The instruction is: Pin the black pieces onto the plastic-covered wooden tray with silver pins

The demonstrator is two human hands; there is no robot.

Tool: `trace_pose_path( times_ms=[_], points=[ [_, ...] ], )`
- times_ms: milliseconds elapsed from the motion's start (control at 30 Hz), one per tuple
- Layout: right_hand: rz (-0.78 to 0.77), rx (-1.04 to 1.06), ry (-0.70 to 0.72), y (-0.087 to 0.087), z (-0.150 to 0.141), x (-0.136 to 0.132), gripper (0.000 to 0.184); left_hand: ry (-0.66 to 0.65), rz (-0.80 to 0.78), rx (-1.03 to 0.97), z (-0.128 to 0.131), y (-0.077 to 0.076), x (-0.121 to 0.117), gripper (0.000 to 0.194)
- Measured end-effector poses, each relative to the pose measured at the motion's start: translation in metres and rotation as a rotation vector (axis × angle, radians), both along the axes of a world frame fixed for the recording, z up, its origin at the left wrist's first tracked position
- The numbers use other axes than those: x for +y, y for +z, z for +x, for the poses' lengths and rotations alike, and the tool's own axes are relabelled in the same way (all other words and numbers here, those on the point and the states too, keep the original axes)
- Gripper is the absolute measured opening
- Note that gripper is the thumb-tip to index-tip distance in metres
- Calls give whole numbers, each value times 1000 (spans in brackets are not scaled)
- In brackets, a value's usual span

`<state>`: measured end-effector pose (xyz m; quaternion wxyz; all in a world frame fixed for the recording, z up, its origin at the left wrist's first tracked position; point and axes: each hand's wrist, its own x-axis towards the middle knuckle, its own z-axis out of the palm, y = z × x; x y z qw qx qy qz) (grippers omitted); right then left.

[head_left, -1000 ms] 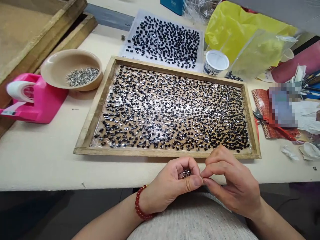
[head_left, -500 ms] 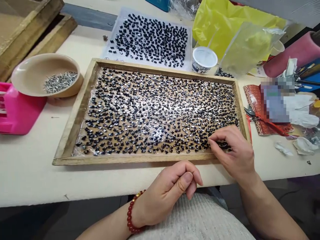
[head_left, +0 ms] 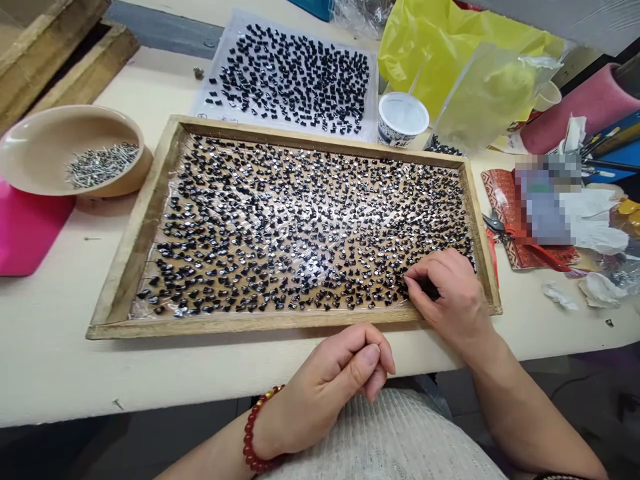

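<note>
Nearest, at 6 o'clock, a ribbed pale knit garment (head_left: 395, 437) covers the lap. Just above it the left hand (head_left: 330, 387) is curled into a loose fist at the worktop's (head_left: 60, 360) front edge, thumb pressed along the forefinger; what it encloses cannot be seen. A bracelet (head_left: 253, 437) of round, glossy red beads circles that wrist.

At 4 o'clock from the tray's middle, the right hand (head_left: 450, 297) rests inside the shallow wooden tray (head_left: 125, 267), fingertips pinched together on one of the small black pieces (head_left: 300, 227) near the front right corner. These pieces are tiny, shiny and irregular, scattered densely over a crinkled clear film that lines the rough-grained tray.

The worktop is matte cream. At 9 o'clock stands a smooth round beige bowl (head_left: 40, 147) holding a heap of thin grey metal pins (head_left: 100, 163), beside a glossy pink plastic block (head_left: 25, 230).

At 12 o'clock a clear plastic sheet (head_left: 210, 80) carries more black pieces. At 1 o'clock sit a small white cup (head_left: 403, 120) and crumpled yellow plastic bags (head_left: 450, 47); at 3 o'clock, patterned red card (head_left: 505, 200) and crumpled white paper scraps (head_left: 600, 220).
</note>
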<state>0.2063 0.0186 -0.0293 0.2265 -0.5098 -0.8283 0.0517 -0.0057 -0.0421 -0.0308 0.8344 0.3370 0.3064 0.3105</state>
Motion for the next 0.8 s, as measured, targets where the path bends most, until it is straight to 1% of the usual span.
trace_pose_path(
  times_ms=[100, 333, 433, 567, 600, 700, 767, 800],
  points=[
    [-1, -17, 16, 0, 1, 0, 11, 22, -15, -6, -1, 0, 0, 31],
    [3, -17, 33, 1, 0, 0, 11, 27, -31, -43, -2, -2, -1, 30],
    [3, -11, 28, -1, 1, -1, 11, 69, -104, -62, -2, -3, -2, 29],
    [19, -9, 32, 0, 5, 0, 5, 147, -237, -195, -1, -4, -3, 25],
    [29, 1, 35, 3, 5, -1, 3, 155, -265, -235, -1, -4, -3, 24],
    [56, 104, 71, 19, 1, -12, 7, 180, -345, -344, 1, 2, -1, 24],
    [57, 183, 134, 31, -7, -26, 12, 215, -354, -395, 4, 8, 1, 26],
    [67, 183, 177, 36, -12, -33, 15, 236, -342, -403, 6, 11, 2, 28]
  ],
)
